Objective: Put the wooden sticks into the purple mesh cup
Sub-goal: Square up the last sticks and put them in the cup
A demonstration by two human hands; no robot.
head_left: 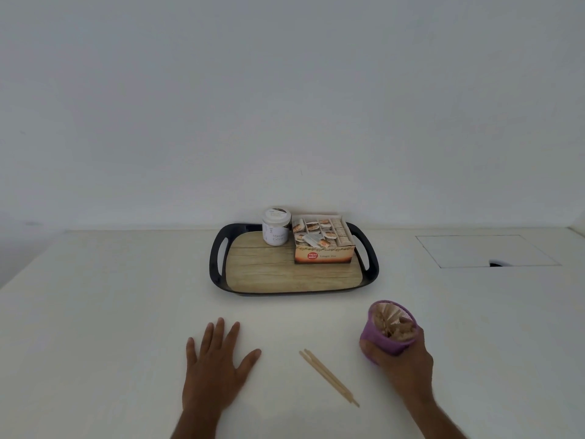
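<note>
A purple mesh cup (384, 337) is tilted toward me at the right front of the white table, with several wooden sticks showing inside its mouth. My right hand (406, 367) grips the cup around its lower half. Two or three wooden sticks (329, 377) lie together on the table in a diagonal line, between my hands and left of the cup. My left hand (215, 365) rests flat on the table with its fingers spread, holding nothing, well left of the sticks.
A black-rimmed tray (218, 255) with a wood-look floor stands behind, holding a white jar (276, 226) and an open box of tea sachets (323, 242). A rectangular hatch (487, 250) is set in the tabletop at the far right. A white wall rises behind the table.
</note>
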